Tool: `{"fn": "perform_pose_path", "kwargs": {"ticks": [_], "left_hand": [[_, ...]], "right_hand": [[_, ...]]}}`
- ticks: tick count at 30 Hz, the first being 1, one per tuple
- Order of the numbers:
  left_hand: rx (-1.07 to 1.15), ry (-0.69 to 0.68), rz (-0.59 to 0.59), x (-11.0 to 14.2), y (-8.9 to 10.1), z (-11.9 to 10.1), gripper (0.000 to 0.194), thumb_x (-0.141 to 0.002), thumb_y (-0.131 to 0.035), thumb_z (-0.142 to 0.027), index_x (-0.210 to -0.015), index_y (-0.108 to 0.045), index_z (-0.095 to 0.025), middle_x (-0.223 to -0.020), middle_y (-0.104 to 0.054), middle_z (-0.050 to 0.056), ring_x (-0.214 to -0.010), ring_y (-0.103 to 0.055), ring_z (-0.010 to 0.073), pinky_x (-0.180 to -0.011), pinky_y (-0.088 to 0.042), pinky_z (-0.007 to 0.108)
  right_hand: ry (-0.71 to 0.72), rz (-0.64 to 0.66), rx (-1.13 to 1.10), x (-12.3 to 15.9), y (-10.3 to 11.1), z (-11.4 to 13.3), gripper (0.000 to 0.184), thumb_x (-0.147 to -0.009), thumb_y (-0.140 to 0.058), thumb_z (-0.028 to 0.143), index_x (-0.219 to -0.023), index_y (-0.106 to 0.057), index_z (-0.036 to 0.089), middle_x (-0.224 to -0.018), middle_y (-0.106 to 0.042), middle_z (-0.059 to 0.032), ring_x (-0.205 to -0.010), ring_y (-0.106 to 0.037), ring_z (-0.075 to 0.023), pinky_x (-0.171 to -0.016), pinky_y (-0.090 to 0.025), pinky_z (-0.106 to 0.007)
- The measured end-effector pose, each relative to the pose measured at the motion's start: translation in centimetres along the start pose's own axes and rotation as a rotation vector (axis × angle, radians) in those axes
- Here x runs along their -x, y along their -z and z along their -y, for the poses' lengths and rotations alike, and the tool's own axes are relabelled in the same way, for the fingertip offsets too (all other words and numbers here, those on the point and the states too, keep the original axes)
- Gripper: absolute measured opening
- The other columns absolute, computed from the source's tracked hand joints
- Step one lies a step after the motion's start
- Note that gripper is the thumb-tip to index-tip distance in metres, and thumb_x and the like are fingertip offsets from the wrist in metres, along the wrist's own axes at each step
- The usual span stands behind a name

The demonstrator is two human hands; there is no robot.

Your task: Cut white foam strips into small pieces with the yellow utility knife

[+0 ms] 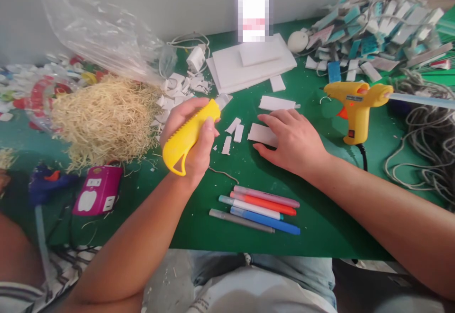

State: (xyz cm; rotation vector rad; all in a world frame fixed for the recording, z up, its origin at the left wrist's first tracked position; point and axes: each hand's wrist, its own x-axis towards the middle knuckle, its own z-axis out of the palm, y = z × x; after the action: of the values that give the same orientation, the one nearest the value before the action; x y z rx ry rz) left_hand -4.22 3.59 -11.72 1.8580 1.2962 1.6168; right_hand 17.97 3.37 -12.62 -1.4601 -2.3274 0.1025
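My left hand [194, 152] is wrapped round a yellow utility knife [192, 135] with a ridged edge and a loop at its lower end; I cannot clearly make out the blade. My right hand [295, 138] lies palm down, fingers spread, over a white foam board strip [261, 134], partly covering it. Just beyond its fingertips is another white strip [277, 103]. Between the two hands lie several small white offcuts [239, 133].
Several markers [265, 209] lie near the front edge. A yellow glue gun [355, 109] stands at right, beside tangled grey cord [419, 119]. White sheets [249, 67] are behind, a straw pile [106, 119] and purple power socket [97, 190] at left. Another person's arm [14, 242] shows at far left.
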Motion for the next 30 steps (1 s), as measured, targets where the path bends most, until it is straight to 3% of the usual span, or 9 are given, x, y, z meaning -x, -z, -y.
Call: {"fn": "perform_pose_path", "kwargs": {"ticks": [3, 5, 10, 13, 16, 19, 26, 30], "left_hand": [[0.010, 0.051, 0.088, 0.5, 0.0, -1.0, 0.031, -0.095, -0.066, -0.054, -0.113, -0.065, -0.029, -0.089, -0.074, -0.001, -0.070, -0.072, 0.0165, -0.068, -0.062, 0.037], [0.004, 0.013, 0.138, 0.8, -0.1, -1.6, 0.029, -0.095, -0.067, -0.047, -0.118, -0.062, -0.030, -0.093, -0.076, 0.000, -0.069, -0.072, 0.0160, -0.067, -0.063, 0.034], [-0.286, -0.278, 0.214, 1.0, -0.4, -1.7, 0.031, -0.093, -0.066, -0.025, -0.124, -0.061, -0.028, -0.112, -0.078, 0.001, -0.092, -0.078, 0.0186, -0.085, -0.064, 0.028], [-0.409, -0.453, 0.289, 1.0, -0.4, -1.6, 0.040, -0.092, -0.066, -0.022, -0.131, -0.060, -0.025, -0.111, -0.079, 0.004, -0.087, -0.079, 0.0206, -0.081, -0.064, 0.029], [-0.438, -0.545, 0.357, 1.1, -0.5, -1.8, 0.041, -0.092, -0.064, -0.020, -0.132, -0.061, -0.021, -0.106, -0.080, 0.007, -0.080, -0.078, 0.0202, -0.076, -0.064, 0.028], [-0.411, -0.535, 0.387, 1.4, -0.6, -2.0, 0.038, -0.094, -0.062, -0.021, -0.132, -0.063, -0.021, -0.107, -0.081, 0.006, -0.083, -0.078, 0.0194, -0.079, -0.064, 0.027], [-0.364, -0.366, 0.230, 0.8, 0.0, -1.5, 0.033, -0.093, -0.067, -0.023, -0.126, -0.069, -0.023, -0.118, -0.078, 0.005, -0.093, -0.079, 0.0213, -0.089, -0.066, 0.030], [-0.287, -0.282, 0.240, 0.6, 0.1, -1.2, 0.031, -0.094, -0.067, -0.026, -0.125, -0.070, -0.023, -0.117, -0.078, 0.006, -0.095, -0.078, 0.0213, -0.089, -0.066, 0.031]], "right_hand": [[-0.028, 0.020, 0.075, 0.2, 0.2, 0.3, 0.042, -0.086, -0.061, 0.034, -0.118, -0.072, 0.010, -0.109, -0.067, -0.0196, -0.099, -0.057, -0.0339, -0.082, -0.050, -0.047], [-0.039, 0.036, 0.101, 0.2, 0.2, 0.4, 0.037, -0.085, -0.060, 0.031, -0.111, -0.074, 0.009, -0.105, -0.067, -0.0195, -0.096, -0.056, -0.0332, -0.080, -0.050, -0.045], [0.030, 0.036, 0.011, -0.1, 0.3, 0.0, 0.036, -0.088, -0.059, 0.030, -0.115, -0.075, 0.012, -0.109, -0.069, -0.0165, -0.098, -0.059, -0.0309, -0.087, -0.052, -0.045], [0.010, 0.000, -0.004, -0.1, 0.3, -0.1, 0.045, -0.089, -0.060, 0.038, -0.121, -0.073, 0.010, -0.113, -0.069, -0.0182, -0.101, -0.059, -0.0328, -0.086, -0.052, -0.046], [-0.019, 0.020, 0.049, 0.0, 0.4, -0.1, 0.038, -0.088, -0.060, 0.036, -0.109, -0.077, 0.010, -0.105, -0.068, -0.0191, -0.095, -0.058, -0.0321, -0.079, -0.051, -0.046], [-0.008, 0.050, 0.056, -0.1, 0.4, -0.1, 0.031, -0.088, -0.060, 0.033, -0.103, -0.078, 0.012, -0.100, -0.067, -0.0174, -0.091, -0.056, -0.0305, -0.079, -0.051, -0.045], [-0.023, 0.053, 0.066, -0.2, 0.3, -0.1, 0.037, -0.089, -0.060, 0.035, -0.110, -0.077, 0.010, -0.106, -0.067, -0.0187, -0.095, -0.058, -0.0320, -0.081, -0.051, -0.046], [-0.008, 0.030, 0.037, -0.2, 0.3, -0.2, 0.033, -0.089, -0.059, 0.033, -0.105, -0.078, 0.012, -0.104, -0.067, -0.0181, -0.092, -0.057, -0.0307, -0.079, -0.051, -0.046]]}}
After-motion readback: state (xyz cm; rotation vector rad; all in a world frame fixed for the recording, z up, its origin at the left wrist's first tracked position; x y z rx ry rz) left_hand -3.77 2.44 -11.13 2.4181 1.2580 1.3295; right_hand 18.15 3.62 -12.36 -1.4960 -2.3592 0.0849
